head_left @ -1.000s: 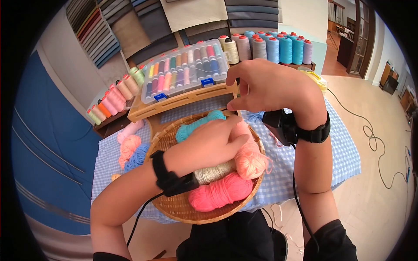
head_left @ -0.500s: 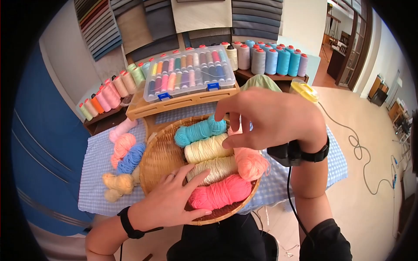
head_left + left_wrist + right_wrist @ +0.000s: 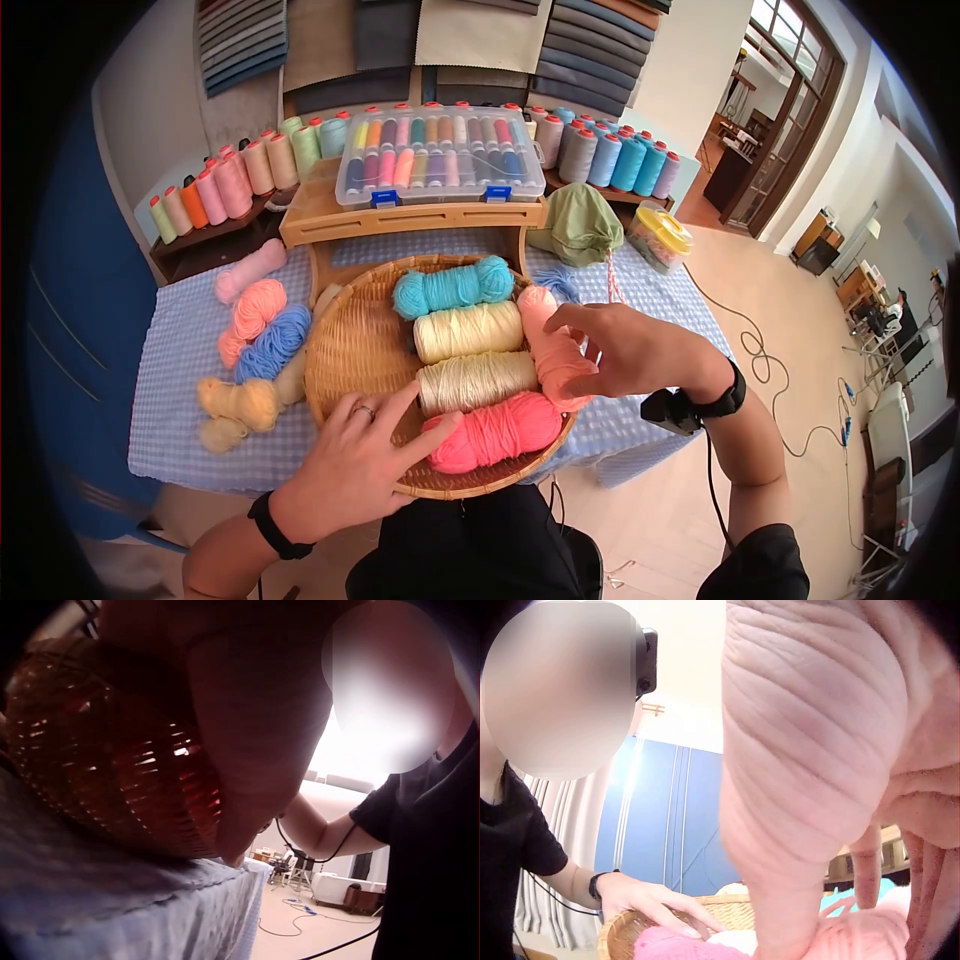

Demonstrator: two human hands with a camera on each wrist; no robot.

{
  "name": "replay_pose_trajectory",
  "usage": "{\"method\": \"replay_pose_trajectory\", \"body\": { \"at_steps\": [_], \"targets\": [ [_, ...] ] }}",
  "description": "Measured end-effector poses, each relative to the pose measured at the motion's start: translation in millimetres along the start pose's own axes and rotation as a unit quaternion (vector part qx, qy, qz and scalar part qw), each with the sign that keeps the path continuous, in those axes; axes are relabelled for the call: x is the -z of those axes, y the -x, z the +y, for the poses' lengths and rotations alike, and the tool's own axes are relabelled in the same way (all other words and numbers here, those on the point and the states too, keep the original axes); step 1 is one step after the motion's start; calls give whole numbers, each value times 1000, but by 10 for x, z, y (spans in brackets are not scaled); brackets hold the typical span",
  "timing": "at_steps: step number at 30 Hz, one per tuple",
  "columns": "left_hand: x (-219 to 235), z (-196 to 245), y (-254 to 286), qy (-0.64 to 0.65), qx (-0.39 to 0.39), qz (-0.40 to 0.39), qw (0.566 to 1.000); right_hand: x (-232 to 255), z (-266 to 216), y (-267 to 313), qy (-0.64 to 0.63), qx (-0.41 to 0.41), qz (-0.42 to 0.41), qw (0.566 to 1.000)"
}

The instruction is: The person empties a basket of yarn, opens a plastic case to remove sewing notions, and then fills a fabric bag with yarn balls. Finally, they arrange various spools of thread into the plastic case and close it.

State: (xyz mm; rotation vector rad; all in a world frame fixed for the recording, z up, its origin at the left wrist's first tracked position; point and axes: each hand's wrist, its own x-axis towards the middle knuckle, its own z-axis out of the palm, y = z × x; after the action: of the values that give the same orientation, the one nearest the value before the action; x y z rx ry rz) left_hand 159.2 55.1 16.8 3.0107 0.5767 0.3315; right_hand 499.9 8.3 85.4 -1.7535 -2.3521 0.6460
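A round woven basket [image 3: 350,370] holds a teal skein [image 3: 453,288], two cream skeins [image 3: 468,333], a hot pink skein [image 3: 495,432] and, along its right side, a peach-pink skein [image 3: 545,340]. My right hand [image 3: 640,352] has its thumb and fingers bent around the peach-pink skein, which also shows under that hand in the right wrist view [image 3: 866,930]. Over the basket's near left rim lies my left hand [image 3: 360,460], fingers spread, thumb and fingertips at the hot pink skein and lower cream skein. In the left wrist view the basket wall [image 3: 112,772] is dark.
Pink, peach, blue and yellow skeins [image 3: 238,402] lie left of the basket on the checked cloth [image 3: 165,400]. Behind stands a wooden riser [image 3: 400,220] with a clear thread box [image 3: 440,195]. A green pouch [image 3: 582,225] and yellow-lidded tub [image 3: 660,238] are at right.
My left hand has drawn back from over the skeins to the basket's near left rim, its fingers spreading. The right hand has come down onto the peach-pink skein. The head view has shifted.
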Motion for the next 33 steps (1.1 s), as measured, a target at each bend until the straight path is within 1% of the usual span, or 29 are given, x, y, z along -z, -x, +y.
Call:
{"method": "replay_pose_trajectory", "body": {
  "at_steps": [2,3,5,6,8,9,11,15,17,18,20,21,23,24,25,26,27,28,29,30,31,32,33],
  "targets": [
    [-74,-63,39,-57,-28,-7,998,-2,-63,24,-55,-58,19,997],
    [-82,-74,50,-55,-28,-5,998,2,-70,27,-54,-59,18,997],
    [-87,-101,65,-23,-24,-9,999,-6,-54,17,-95,-87,37,991],
    [-89,-120,72,-22,-24,-9,999,-31,-38,0,-95,-88,36,991],
    [-93,-157,83,-34,-44,-2,998,-107,16,-39,-73,-71,71,992],
    [-89,-163,86,-32,-46,-3,998,-152,25,-50,-74,-73,71,992],
    [-80,-165,79,-26,-52,3,998,-230,23,-64,-32,-47,93,994],
    [-78,-176,69,-7,-45,-2,999,-199,26,-80,-56,-44,87,994],
    [-66,-182,64,-2,-45,3,999,-156,-24,-66,-12,-18,87,996],
    [-37,-177,59,-3,-45,2,999,-89,-43,-60,-13,-18,87,996],
    [82,-153,55,24,-55,35,998,106,-25,-77,-14,-35,24,999],
    [151,-162,60,22,-54,34,998,181,26,-118,-40,-28,49,998],
    [323,-211,105,85,-32,69,993,325,96,-217,-155,-38,124,979],
    [428,-246,164,82,5,87,993,328,271,-254,-158,-38,150,975],
    [481,-340,211,72,16,85,994,321,470,-294,-161,-30,174,971],
    [535,-474,274,47,50,148,987,295,532,-324,-197,-58,192,960],
    [594,-626,366,18,85,209,974,228,779,-376,-256,4,223,940],
    [639,-816,465,32,136,222,965,110,989,-445,-332,60,287,897],
    [675,-1028,576,47,186,235,953,22,1119,-487,-340,91,362,863],
    [718,-1236,697,80,247,215,942,-35,1257,-532,-315,98,433,839],
    [754,-1443,783,115,300,196,926,-86,1350,-585,-330,83,500,797],
    [789,-1633,850,106,304,194,926,-89,1449,-611,-351,96,518,774],
    [830,-1818,904,212,376,142,891,-94,1550,-626,-371,106,538,749]
  ]
}}
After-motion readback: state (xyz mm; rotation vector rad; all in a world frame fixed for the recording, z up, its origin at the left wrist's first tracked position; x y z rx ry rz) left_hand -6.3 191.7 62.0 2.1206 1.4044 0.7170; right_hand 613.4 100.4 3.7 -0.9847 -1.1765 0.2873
